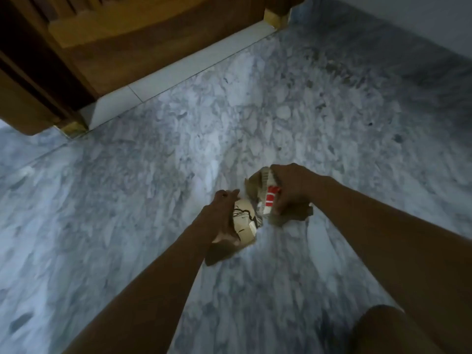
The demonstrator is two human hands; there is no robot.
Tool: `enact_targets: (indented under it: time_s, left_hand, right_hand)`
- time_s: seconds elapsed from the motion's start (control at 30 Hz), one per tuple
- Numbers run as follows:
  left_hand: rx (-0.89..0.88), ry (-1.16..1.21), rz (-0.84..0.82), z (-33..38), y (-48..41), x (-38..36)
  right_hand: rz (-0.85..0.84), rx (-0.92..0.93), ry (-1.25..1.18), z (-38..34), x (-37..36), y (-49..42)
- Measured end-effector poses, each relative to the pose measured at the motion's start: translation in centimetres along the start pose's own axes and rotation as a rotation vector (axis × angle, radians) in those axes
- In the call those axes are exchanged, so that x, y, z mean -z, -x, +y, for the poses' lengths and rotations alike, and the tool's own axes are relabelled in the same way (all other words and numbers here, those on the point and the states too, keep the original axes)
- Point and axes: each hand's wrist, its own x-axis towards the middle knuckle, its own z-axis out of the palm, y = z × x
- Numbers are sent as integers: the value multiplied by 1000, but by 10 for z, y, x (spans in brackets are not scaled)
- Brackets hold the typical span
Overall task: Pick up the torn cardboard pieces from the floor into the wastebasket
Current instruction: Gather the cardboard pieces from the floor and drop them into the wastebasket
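Left hand [224,215]: fingers [226,194] curled over a bundle of torn cardboard pieces [245,227], thumb side pressed against its lower edge. Right hand [291,190]: fingers [279,206] clamped on further pieces, one bearing a red-and-white label [270,199]. The two bundles touch between the hands and are held above the marble floor [127,200], not resting on it.

Surroundings: a wooden door [153,47] stands beyond the hands, with a pale strip [178,70] along its base. A knee [383,328] shows at the lower right.

Task status: collection appears largely complete; no loose pieces are visible on the floor in view. The wastebasket is out of view. Remaining step, by judgement: carry both bundles to the wastebasket and release them.
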Motion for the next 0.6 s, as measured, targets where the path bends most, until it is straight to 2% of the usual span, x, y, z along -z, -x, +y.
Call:
enact_targets:
  time_s: [0.23, 0.43, 0.6]
  left_hand:
    - [56, -54, 42, 1, -19, -11]
    - [85, -201, 70, 10, -15, -12]
    - [133, -94, 11, 8, -17, -16]
  right_hand:
    - [66, 76, 238, 5, -44, -24]
    - [14, 28, 224, 1, -39, -32]
    - [-8, 5, 220, -4, -39, -34]
